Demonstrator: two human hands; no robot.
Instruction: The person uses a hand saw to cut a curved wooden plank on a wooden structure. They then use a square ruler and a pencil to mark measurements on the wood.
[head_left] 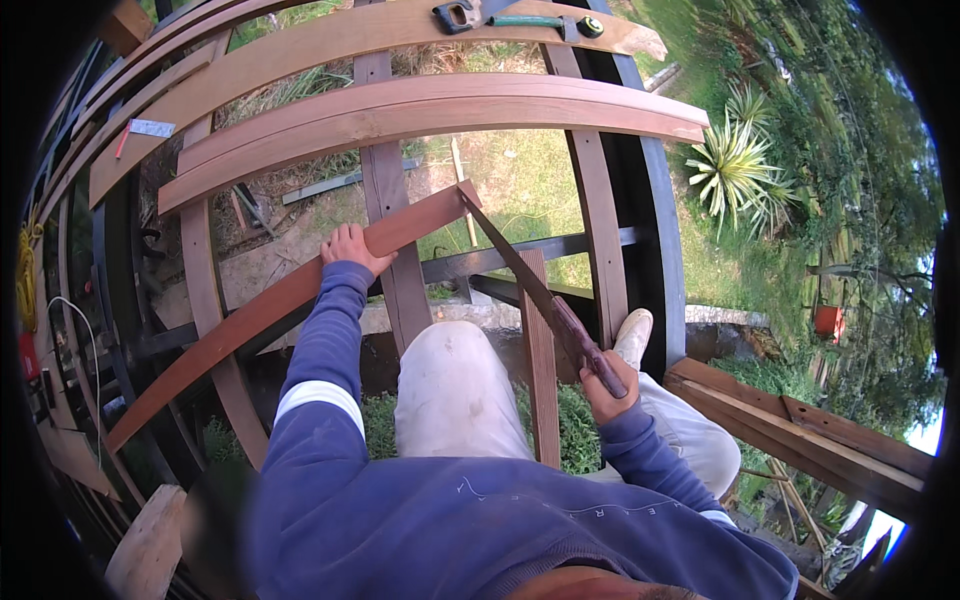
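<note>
A reddish-brown board lies slanting across the wooden joists in front of me, its far right end projecting past one of them. My left hand is closed over that board a little short of the end, fingers across its top. In my right hand is a handsaw, gripped by its dark brown handle. The narrow blade runs up and left, and its tip meets the board close to the end. Whether the teeth sit in a cut is too small to tell.
Two pinkish planks span the joists ahead. Farther off, another handsaw, a green-handled hammer and a tape measure rest on a board. A small square lies left. Grass shows below through gaps between joists. My shoe is beside a joist.
</note>
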